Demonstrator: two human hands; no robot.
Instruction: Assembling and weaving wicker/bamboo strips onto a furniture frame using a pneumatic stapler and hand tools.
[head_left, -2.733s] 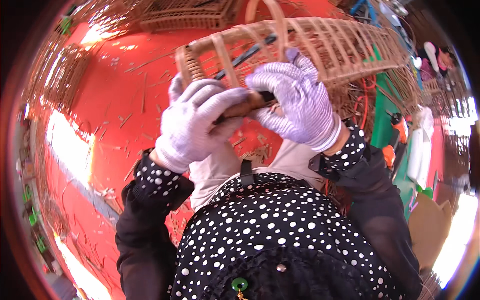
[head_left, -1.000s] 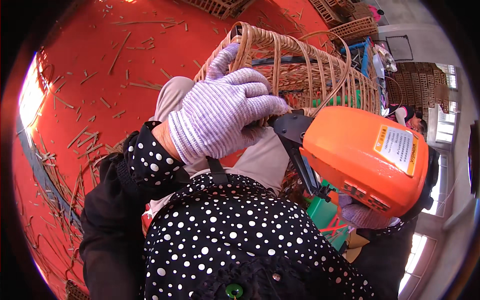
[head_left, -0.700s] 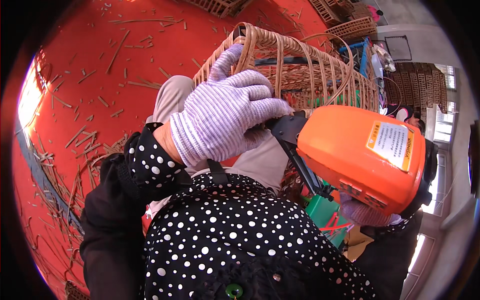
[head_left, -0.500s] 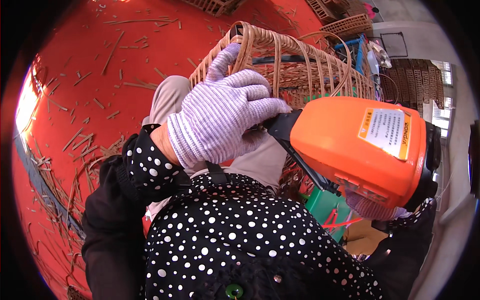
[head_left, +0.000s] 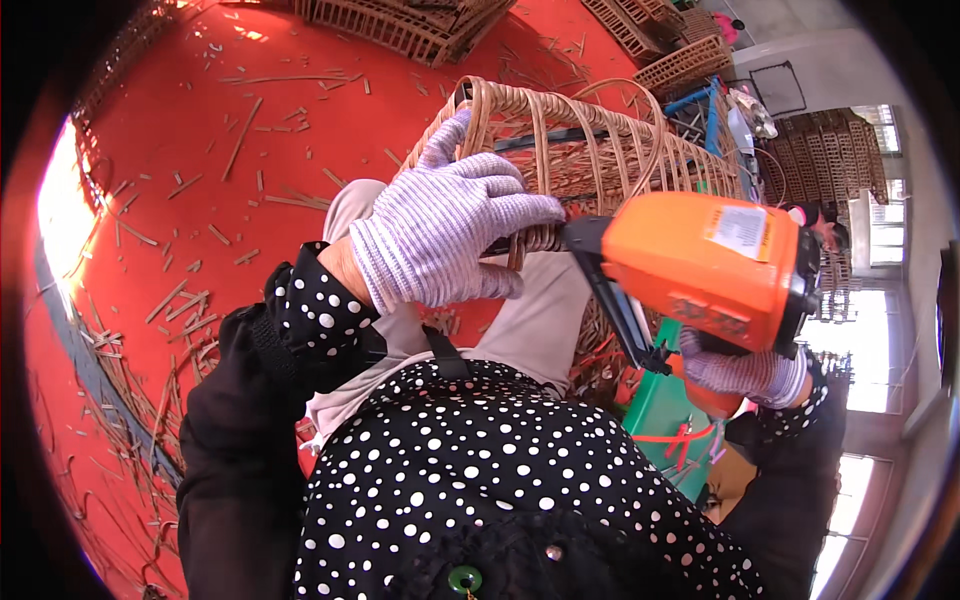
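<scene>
Red flooring (head_left: 170, 130) spread out under the person, littered with short cane offcuts (head_left: 240, 150) and splinters, and finished wicker pieces (head_left: 400, 25) stood stacked along the far edge. More stacks of woven frames (head_left: 820, 150) rose by the bright windows on the right.

On the person's lap sat a half-built wicker basket (head_left: 590, 150), its bent cane ribs arching up and away from the body. The left hand (head_left: 450, 235), in a striped knit glove, was closed over the basket's near rim, fingers curled round the woven edge and thumb tucked beneath, so the frame was held firmly against the knee.

The right hand (head_left: 740, 372), gloved the same way, was wrapped tight around the grip of an orange nail gun (head_left: 710, 270). The tool's body lay above that hand, and its dark nose (head_left: 580, 235) was pressed to the basket rim just beside the left fingers (head_left: 520, 210), touching or very nearly so.

A green crate (head_left: 665, 410) stood below the tool, by the person's right side. The person wore a dark polka-dot top (head_left: 500, 480).
</scene>
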